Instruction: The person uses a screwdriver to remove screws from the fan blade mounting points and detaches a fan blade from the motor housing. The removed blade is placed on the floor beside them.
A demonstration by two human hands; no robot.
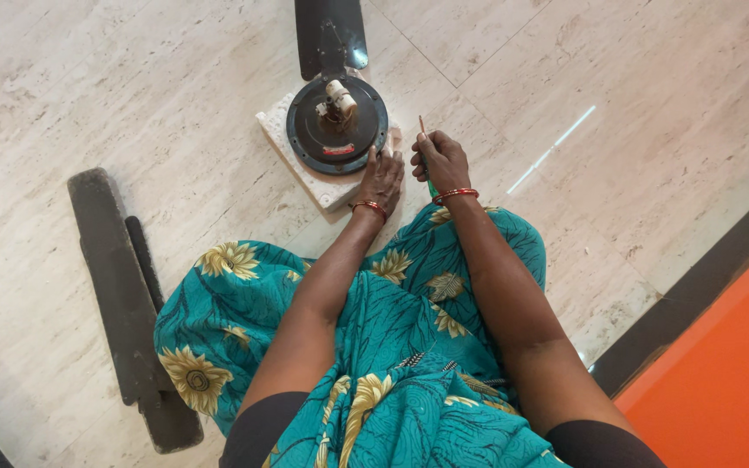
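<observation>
- Steadying the round black metal ceiling-fan motor housing (337,124) by its near rim, left hand (381,179) flat, fingers spread, clamped on nothing.
- Gripping a thin green-handled screwdriver (424,139) upright, right hand (440,161) closed around the handle, just right of the housing.
- Resting beneath the housing: a white foam block (321,185) on pale marble floor (132,95).
- Likely mid-dismantling; next move probably calls for bringing the tip onto a fastener.
- Showing beyond the left fingers: a small red label (337,150) on the housing face.
- Lying well left: two detached dark fan blades (119,295).
</observation>
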